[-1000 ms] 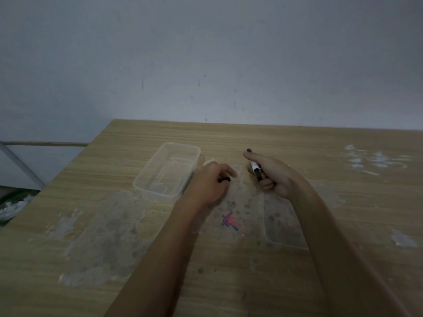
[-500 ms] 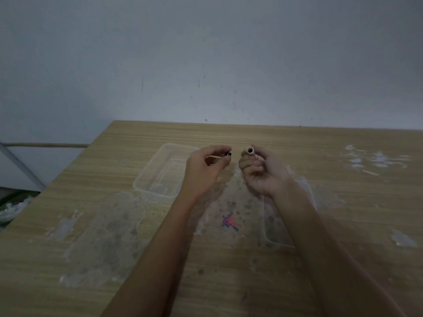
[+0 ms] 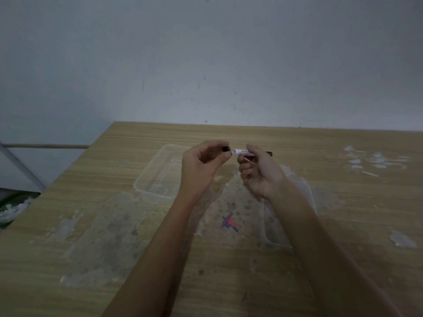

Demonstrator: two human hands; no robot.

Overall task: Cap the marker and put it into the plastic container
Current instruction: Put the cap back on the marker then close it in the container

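Note:
My right hand (image 3: 258,172) grips a white marker (image 3: 242,152) that lies nearly level, its dark rear end sticking out to the right. My left hand (image 3: 201,163) pinches a small black cap (image 3: 225,148) between thumb and forefinger, just left of the marker's near end; I cannot tell whether cap and marker touch. Both hands hover above the wooden table (image 3: 114,225). A clear plastic container (image 3: 158,177) sits on the table behind and left of my left hand, partly hidden by it.
A clear plastic lid (image 3: 274,225) lies flat under my right forearm. A red and blue scribble (image 3: 230,223) marks the table between my arms. Pale scuffed patches cover the tabletop. A grey wall runs behind the table's far edge.
Both hands rose from the table and came together. The marker turned from pointing upward to lying level, and the cap moved right up to its end.

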